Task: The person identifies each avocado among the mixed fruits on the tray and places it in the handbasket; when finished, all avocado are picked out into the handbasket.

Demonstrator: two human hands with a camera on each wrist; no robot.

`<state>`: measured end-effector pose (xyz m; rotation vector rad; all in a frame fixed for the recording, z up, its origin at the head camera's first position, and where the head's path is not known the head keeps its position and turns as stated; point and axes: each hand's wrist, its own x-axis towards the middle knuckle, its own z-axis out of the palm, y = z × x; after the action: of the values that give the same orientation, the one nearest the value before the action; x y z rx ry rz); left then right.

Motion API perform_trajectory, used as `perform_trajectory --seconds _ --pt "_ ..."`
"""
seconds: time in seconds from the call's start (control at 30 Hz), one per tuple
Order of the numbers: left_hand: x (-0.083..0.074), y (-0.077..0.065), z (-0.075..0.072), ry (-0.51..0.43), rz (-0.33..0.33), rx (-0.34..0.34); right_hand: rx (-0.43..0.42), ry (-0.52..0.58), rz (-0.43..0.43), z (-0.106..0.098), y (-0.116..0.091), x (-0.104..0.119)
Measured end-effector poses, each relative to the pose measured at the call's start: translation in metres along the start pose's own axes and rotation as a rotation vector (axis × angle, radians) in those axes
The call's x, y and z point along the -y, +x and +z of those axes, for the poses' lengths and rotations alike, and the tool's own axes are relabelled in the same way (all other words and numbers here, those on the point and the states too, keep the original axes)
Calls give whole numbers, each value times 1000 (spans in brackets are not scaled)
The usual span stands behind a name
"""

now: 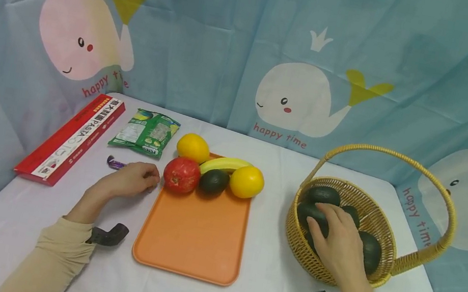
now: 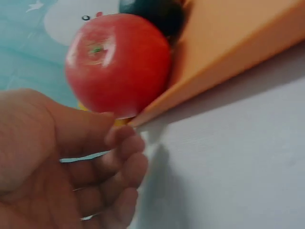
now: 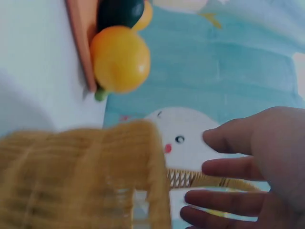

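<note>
My left hand (image 1: 135,179) rests on the white tablecloth with its fingers loosely curled and holds nothing. It lies just left of a red apple (image 1: 181,175) at the far left corner of an orange tray (image 1: 193,235). In the left wrist view the apple (image 2: 118,64) sits close above the fingers (image 2: 125,164). My right hand (image 1: 336,237) reaches into a wicker basket (image 1: 298,242), fingers lying on a dark avocado (image 1: 307,212). The right wrist view shows these fingers (image 3: 226,168) spread and straight above the basket rim (image 3: 76,157).
The tray also holds a banana (image 1: 224,163), a dark avocado (image 1: 213,182) and two yellow-orange fruits (image 1: 193,147) (image 1: 247,182). More avocados (image 1: 370,251) lie in the basket. At the left are a red pasta box (image 1: 70,139), a green packet (image 1: 145,132) and a purple sweet (image 1: 116,163).
</note>
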<state>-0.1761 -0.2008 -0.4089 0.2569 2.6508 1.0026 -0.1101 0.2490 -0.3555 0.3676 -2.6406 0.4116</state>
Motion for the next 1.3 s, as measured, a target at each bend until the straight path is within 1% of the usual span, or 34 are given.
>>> perform_trajectory --seconds 0.07,0.17,0.27,0.37,0.4,0.47,0.57,0.67,0.77,0.87,1.0,1.17,1.3 --pt "-6 -4 -6 19 3 -97 -37 37 -42 3 5 6" --pt "-21 -11 -10 82 16 -261 -77 70 -108 8 12 14" --pt "-36 -15 -8 247 57 -387 -106 77 -168 13 16 18" --pt "-48 -17 -3 420 88 -452 -107 49 -203 18 18 17" --pt "-50 -18 -1 460 94 -458 -95 36 -205 20 18 16" --pt "-53 -19 2 516 93 -457 -42 4 -189 23 17 14" --pt "-53 -19 5 567 72 -428 83 -47 -121 25 15 11" --pt "-51 -19 9 593 46 -400 201 -92 -45 27 13 10" --pt "-49 -19 13 591 27 -390 266 -114 -12 29 11 9" --pt "-48 -19 14 585 19 -394 299 -117 5 30 8 8" --pt "-48 -19 16 584 16 -397 318 -118 25 30 7 8" --pt "-47 -19 15 582 3 -381 305 -115 33 29 6 8" --pt "-47 -19 15 579 2 -382 302 -112 34 29 6 8"
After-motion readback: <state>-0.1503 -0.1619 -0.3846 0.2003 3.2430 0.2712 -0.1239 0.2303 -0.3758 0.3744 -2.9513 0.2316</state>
